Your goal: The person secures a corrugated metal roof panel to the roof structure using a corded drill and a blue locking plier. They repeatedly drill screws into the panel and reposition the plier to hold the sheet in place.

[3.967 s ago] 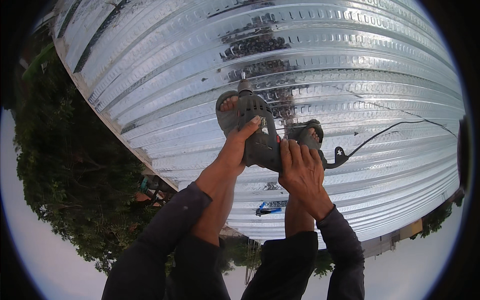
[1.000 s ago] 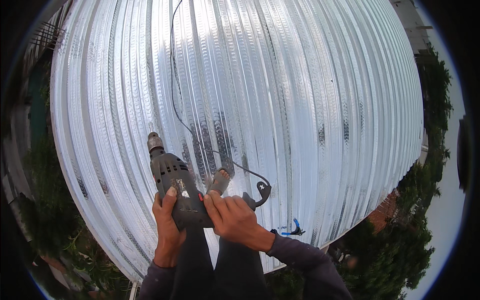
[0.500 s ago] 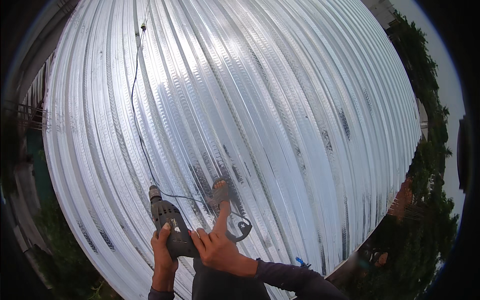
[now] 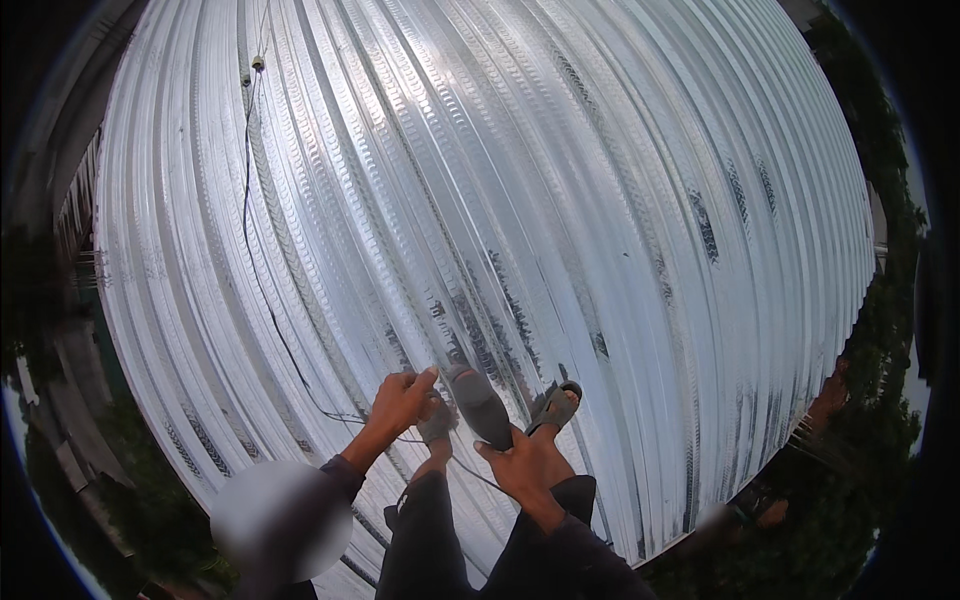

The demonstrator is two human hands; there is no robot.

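My right hand (image 4: pixel 520 465) is closed on the lower part of the dark power drill (image 4: pixel 480 410), now held between my sandalled feet. My left hand (image 4: pixel 398 405) is just left of the drill, apart from it, with thumb and fingers pinched together; whatever they may hold is too small to make out. My right foot (image 4: pixel 557 405) rests on the ribbed silver metal sheeting (image 4: pixel 650 300). My left foot (image 4: pixel 437 425) is partly behind my left hand. The drill's black cord (image 4: pixel 300 370) runs along the sheeting toward the upper left.
A small pale connector (image 4: pixel 258 63) lies on the cord near the top left. The curved-looking roof edge (image 4: pixel 750 480) drops off at the right, with trees (image 4: pixel 870 420) beyond it. More trees and structures (image 4: pixel 80 420) lie beyond the left edge.
My left hand has let go of the drill and moved right and up. The drill has swung right, held by my right hand alone. Both my feet show now.
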